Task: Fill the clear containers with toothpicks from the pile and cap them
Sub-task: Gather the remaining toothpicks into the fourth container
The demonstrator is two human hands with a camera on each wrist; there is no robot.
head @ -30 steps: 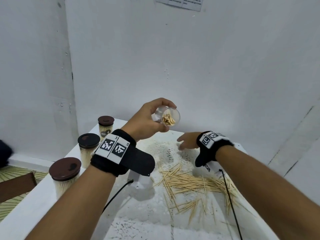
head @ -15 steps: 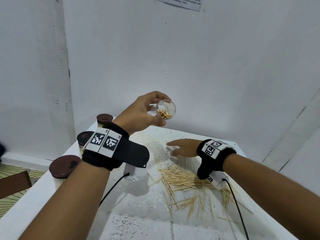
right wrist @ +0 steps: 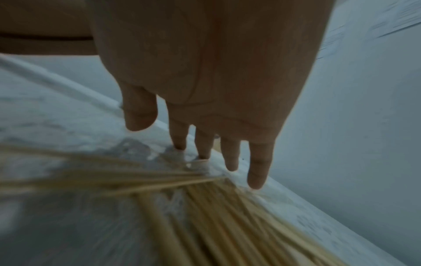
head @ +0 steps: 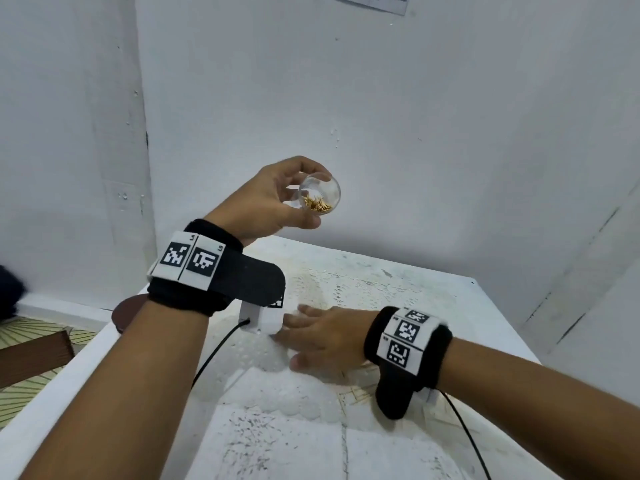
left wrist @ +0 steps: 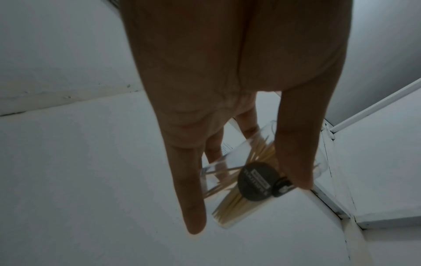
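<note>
Left hand holds clear container raised above table, toothpicks inside; dark round base label, print unreadable. Right hand flat, fingers spread, over toothpick pile. Wall notice illegible.

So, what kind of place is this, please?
Probably a plain indoor workstation: a worn white table in a corner of bare white walls, a printed sheet on the wall, loose toothpicks.
</note>
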